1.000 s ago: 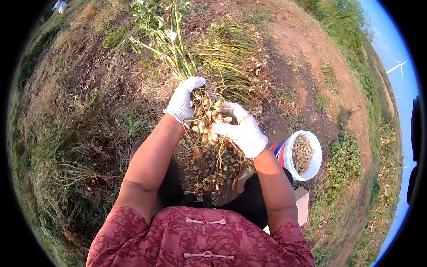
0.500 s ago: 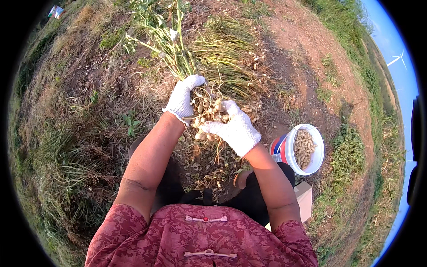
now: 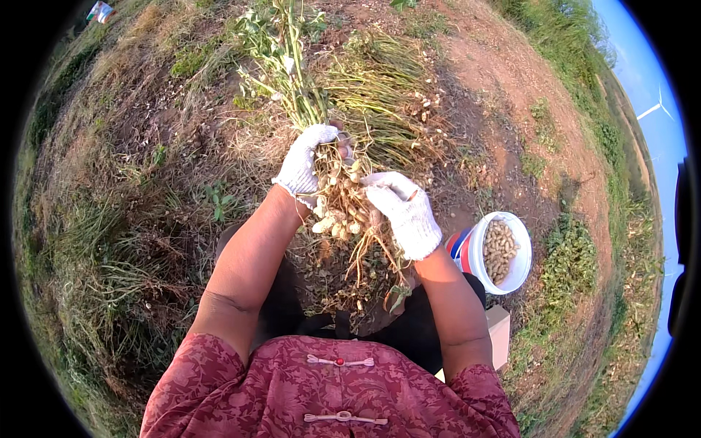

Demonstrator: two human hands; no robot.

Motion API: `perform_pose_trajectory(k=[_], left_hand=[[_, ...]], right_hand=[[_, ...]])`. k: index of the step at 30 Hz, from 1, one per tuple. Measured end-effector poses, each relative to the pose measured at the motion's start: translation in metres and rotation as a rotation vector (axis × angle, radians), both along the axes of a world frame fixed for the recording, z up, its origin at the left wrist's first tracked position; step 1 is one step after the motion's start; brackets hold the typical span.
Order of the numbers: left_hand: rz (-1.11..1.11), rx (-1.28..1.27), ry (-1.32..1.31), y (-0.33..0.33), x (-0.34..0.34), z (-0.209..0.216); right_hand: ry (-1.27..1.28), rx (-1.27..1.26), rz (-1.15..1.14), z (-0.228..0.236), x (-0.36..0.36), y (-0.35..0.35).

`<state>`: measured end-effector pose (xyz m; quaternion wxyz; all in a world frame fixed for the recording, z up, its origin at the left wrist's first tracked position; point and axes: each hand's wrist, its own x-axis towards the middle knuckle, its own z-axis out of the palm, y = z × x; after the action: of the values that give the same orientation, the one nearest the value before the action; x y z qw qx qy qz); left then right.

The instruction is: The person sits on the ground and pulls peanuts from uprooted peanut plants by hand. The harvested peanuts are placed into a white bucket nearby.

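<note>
My left hand (image 3: 308,159), in a white knit glove, is closed round the stems of an uprooted peanut plant (image 3: 299,95). Its leafy top points away from me, and its roots hang toward me. A cluster of pale peanut pods (image 3: 340,212) dangles below that hand, with thin roots trailing to the right. At the right edge of the cluster, my right hand (image 3: 406,215), also gloved, has its fingers bent and pinched against the pods. Its fingertips are partly hidden, so how many pods it grips cannot be made out.
To the right stands a white bucket (image 3: 527,252) partly filled with picked peanuts (image 3: 500,252). Beyond my hands lies a row of pulled peanut plants (image 3: 380,87). A pale box (image 3: 499,334) sits by my right knee. Dry weeds (image 3: 109,270) cover the ground at left.
My right hand has drawn back slightly to the right, its thumb and fingers coming together. More of the pod cluster and its roots now show. My left hand keeps its hold on the stems.
</note>
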<state>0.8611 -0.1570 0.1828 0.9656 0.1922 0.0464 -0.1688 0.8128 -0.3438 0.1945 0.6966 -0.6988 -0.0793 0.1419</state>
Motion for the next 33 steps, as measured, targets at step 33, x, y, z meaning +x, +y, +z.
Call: perform_pose_trajectory(k=[33], left_hand=[[0.223,0.161,0.108,0.019,0.025,-0.007]], right_hand=[[-0.117,0.124,-0.368,0.062,-0.025,-0.051]])
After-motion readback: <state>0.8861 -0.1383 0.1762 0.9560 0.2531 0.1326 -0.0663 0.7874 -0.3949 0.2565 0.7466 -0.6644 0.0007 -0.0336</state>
